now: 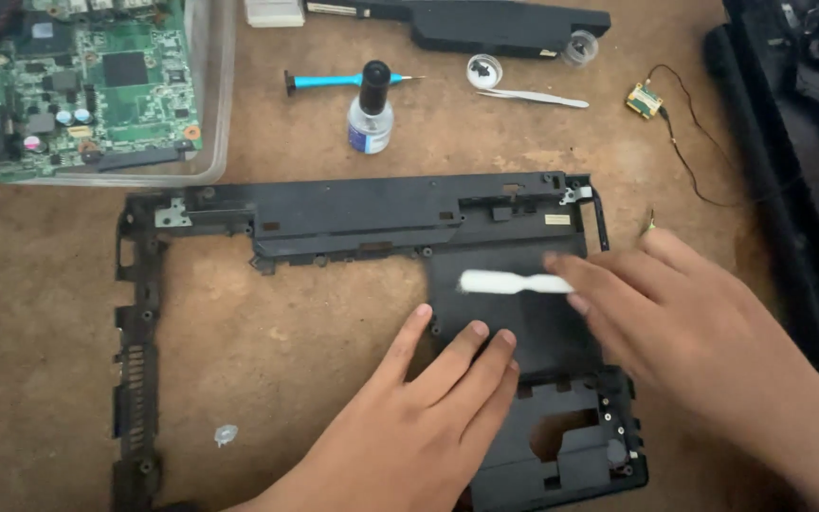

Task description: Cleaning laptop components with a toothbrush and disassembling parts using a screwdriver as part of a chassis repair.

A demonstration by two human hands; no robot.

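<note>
Black plastic laptop frame [353, 223] lies flat on the brown table [40, 284]. Left hand [419, 427], fingers extended and empty, presses the frame's panel. Right hand [684, 322] pinches a white brush handle [514, 283] (at its 9 o'clock). Light, even strokes with steady bracing would serve best.

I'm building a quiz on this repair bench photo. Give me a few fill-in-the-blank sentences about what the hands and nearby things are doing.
1. The right hand holds a ____ plastic tool against the black frame.
2. The left hand lies flat on the ____.
3. The small bottle has a ____ cap.
4. The screwdriver beside the bottle has a ____ handle.

Missing words: white; frame; black; blue
</note>
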